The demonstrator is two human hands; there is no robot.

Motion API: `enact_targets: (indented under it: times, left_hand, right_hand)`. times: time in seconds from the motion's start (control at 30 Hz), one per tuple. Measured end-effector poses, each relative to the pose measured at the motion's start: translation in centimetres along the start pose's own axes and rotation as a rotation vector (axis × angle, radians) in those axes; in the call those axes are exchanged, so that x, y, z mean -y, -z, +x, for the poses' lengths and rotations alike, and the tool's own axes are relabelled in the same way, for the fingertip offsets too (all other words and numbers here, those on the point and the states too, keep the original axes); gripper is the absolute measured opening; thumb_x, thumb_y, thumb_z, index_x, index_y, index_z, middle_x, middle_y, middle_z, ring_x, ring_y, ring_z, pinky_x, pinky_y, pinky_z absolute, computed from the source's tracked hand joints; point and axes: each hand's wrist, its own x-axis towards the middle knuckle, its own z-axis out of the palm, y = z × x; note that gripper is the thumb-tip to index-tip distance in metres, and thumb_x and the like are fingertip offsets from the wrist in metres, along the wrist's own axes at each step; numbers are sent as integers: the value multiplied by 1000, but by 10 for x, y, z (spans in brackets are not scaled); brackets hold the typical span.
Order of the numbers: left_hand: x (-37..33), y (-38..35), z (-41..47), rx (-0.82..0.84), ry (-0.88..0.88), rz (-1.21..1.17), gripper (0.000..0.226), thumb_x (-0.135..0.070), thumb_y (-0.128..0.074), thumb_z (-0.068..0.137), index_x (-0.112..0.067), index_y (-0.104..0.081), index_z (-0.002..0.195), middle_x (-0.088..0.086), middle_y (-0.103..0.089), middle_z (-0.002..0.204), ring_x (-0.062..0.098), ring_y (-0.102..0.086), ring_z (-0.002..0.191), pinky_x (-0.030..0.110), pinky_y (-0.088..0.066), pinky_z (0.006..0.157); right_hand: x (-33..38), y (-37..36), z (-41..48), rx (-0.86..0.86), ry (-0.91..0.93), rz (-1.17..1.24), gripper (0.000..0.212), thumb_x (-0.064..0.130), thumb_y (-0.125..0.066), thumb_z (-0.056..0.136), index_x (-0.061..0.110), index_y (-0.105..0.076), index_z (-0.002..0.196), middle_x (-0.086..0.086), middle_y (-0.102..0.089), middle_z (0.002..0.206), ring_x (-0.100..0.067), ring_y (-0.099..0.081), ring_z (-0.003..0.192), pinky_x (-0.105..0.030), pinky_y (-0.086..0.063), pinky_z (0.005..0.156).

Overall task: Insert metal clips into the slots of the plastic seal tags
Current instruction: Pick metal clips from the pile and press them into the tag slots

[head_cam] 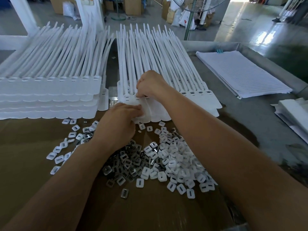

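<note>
Pinched the near flat end of the seal tags (155,114) in the left hand (119,121), straps running straight away over the table (241,117), right hand (152,85) curled onto the slot row just beyond, any clip in its fingers (141,92) hidden, metal clips (150,162) heaped nearer.

Just beyond the clip pile (158,160), the right hand (151,85) curls its fingertips down onto the seal tags (158,47); we can't tell if it pinches a clip. The left hand (120,120) grips and covers some tag flags there. Both forearms (216,147) hide part of the pile and run off the bottom edge. Left of the pile, a second tag stack (50,90) is cut by the left edge. Far beyond the pile, the fan (189,24) is cut by the top edge.
</note>
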Motion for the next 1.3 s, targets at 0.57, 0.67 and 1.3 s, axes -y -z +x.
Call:
enact_targets:
  times: [0.57, 0.67, 1.3]
  left_hand:
    - [0, 1, 2, 43, 20, 42, 46, 4, -47, 81, -17, -59, 120, -7, -53, 131, 14, -41, 123, 24, -25, 104]
    - [0, 1, 1, 48, 23, 38, 46, 4, -46, 82, -18, -59, 120, -7, -53, 131, 15, -41, 123, 27, -26, 105]
    - [2, 0, 1, 48, 25, 37, 46, 4, -46, 81, -18, -60, 120, -7, -53, 131, 14, -41, 124, 26, -25, 105]
  right_hand:
    - [-54, 49, -107, 183, 176, -85, 8, 20, -66, 83, 26, -64, 78, 19, -56, 69, 7, -51, 65, -10, -35, 58]
    - [-65, 56, -115, 204, 132, -106, 15, 13, -68, 81, 27, -65, 77, 19, -57, 68, 5, -53, 67, -12, -39, 62]
    - [-76, 54, -123, 156, 199, -30, 9, 16, -65, 84, 24, -64, 82, 13, -56, 71, 7, -50, 61, -4, -38, 55]
